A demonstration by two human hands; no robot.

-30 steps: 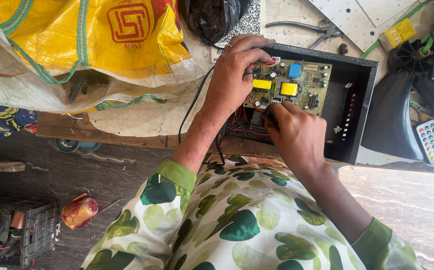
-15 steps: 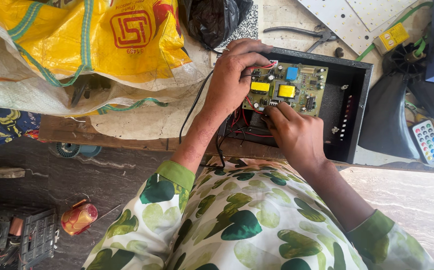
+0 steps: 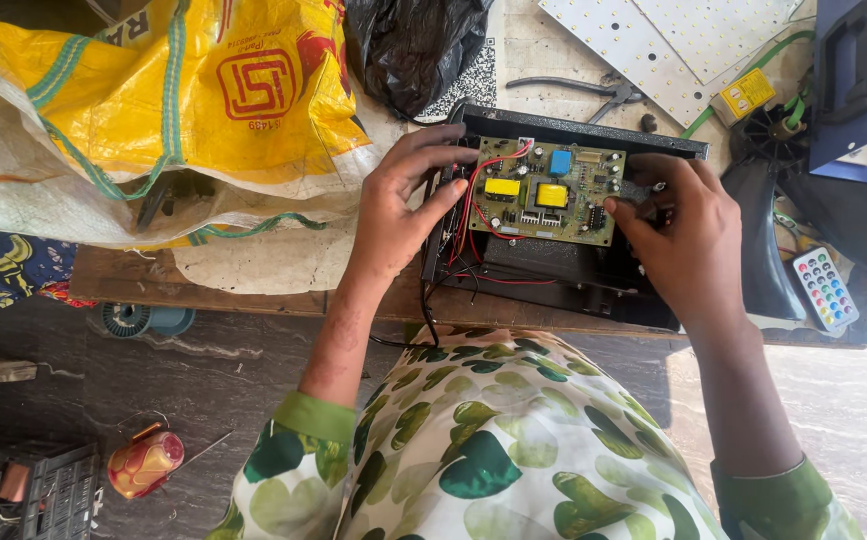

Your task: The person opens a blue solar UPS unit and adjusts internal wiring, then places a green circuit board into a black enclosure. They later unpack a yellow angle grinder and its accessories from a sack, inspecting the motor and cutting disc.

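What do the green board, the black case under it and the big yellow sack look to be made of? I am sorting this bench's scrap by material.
Green board: looks like rigid laminate with a glossy green coat, studded with soldered parts. Black case: probably painted sheet metal, matte, with thin straight folded walls; plastic cannot be ruled out. Yellow sack: apparently woven plastic, slightly shiny, creased and slumped.

A large yellow woven sack [image 3: 184, 100] is lying across the left of the bench, showing green stripes and a red square emblem, its white underside sagging over the edge. A black plastic bag [image 3: 409, 45] is sitting crumpled just right of it at the top. A small yellow label [image 3: 747, 93] with dark print is showing on a block near the white perforated panels [image 3: 674, 40], upper right.
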